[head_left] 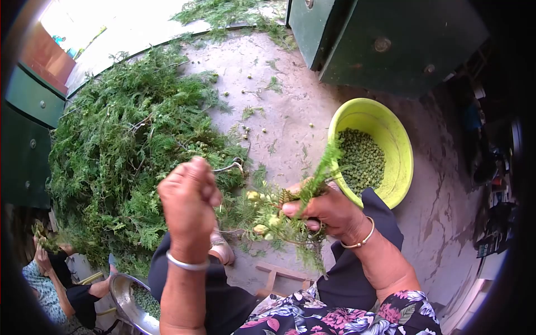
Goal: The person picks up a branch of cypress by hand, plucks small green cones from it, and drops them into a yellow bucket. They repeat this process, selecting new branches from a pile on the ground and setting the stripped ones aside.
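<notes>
My right hand (334,211) grips a leafy evergreen sprig (306,226) between thumb and fingers. Pale green cones (260,229) show among its scaly leaves, on the side facing my left hand. Raised apart from the sprig, my left hand (188,192) is closed with its fingers curled in; whatever it holds, if anything, is hidden. Just past my right hand stands a yellow-green bucket (403,167), partly filled with small green cones (360,159). A large heap of cut evergreen branches (120,151) lies beyond and left of my left hand.
At lower left another person's hands (42,258) hold a sprig beside a metal basin (124,298) of green cones. Dark green cabinet doors (379,61) stand at the upper right. Loose cones and leaf bits are scattered on the concrete floor (290,120). A wooden stool (273,273) is between my legs.
</notes>
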A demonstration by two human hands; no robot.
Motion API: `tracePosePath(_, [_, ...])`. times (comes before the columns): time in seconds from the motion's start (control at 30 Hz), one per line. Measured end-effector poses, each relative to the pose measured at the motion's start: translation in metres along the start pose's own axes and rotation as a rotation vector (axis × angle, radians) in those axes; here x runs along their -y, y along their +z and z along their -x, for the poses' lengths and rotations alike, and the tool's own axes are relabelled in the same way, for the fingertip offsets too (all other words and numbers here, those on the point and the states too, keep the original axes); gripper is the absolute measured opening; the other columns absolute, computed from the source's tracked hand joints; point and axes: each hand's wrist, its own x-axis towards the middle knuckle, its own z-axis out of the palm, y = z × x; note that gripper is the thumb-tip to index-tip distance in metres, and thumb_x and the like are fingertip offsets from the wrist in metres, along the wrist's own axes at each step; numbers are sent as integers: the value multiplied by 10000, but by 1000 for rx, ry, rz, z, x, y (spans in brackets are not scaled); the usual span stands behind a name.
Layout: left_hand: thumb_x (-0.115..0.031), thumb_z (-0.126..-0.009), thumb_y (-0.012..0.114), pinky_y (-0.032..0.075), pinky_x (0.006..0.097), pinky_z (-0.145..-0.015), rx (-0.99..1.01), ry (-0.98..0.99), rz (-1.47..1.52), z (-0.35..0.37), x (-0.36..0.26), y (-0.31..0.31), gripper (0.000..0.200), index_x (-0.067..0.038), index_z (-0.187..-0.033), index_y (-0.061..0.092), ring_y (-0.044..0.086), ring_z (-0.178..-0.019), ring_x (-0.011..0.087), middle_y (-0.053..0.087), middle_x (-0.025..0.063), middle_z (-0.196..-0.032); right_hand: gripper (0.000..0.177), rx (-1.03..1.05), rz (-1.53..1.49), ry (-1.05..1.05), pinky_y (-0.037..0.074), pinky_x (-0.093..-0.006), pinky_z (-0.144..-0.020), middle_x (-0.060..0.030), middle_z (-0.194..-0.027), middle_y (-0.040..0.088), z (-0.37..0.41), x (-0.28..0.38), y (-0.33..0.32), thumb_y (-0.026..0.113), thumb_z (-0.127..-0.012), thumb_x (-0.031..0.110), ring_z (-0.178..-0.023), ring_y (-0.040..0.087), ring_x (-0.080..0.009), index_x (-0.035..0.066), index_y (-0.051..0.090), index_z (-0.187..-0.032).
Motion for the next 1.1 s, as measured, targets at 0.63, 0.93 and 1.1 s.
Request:
tracePosePath(0.63, [-195, -858, 630, 487, 259, -471, 585, -613, 109, 21, 9, 3, 265, 60, -928, 640, 578, -549, 147, 628, 98, -725, 171, 219, 742, -201, 413, -287, -517, -46, -609, 580, 4, 18, -8, 713, -799, 168, -548, 491, -91, 22, 685, -884])
tracePosePath(0.93, [-31, -801, 625, 507, 250, -488, 547, -583, -118, 25, 4, 3, 205, 68, -980, 633, 590, -602, 119, 634, 70, -776, 154, 347, 908, -248, 424, -299, -556, -64, -635, 581, -11, 11, -6, 691, -812, 151, -584, 506, -105, 18, 668, -884])
tracePosePath(1.1, [-66, -802, 672, 494, 232, -490, 610, -575, -83, 23, 10, -2, 170, 46, -926, 644, 595, -614, 112, 639, 63, -771, 156, 361, 759, -274, 429, -293, -563, -71, -648, 593, -11, 6, -7, 689, -818, 158, -590, 509, -110, 20, 663, -887])
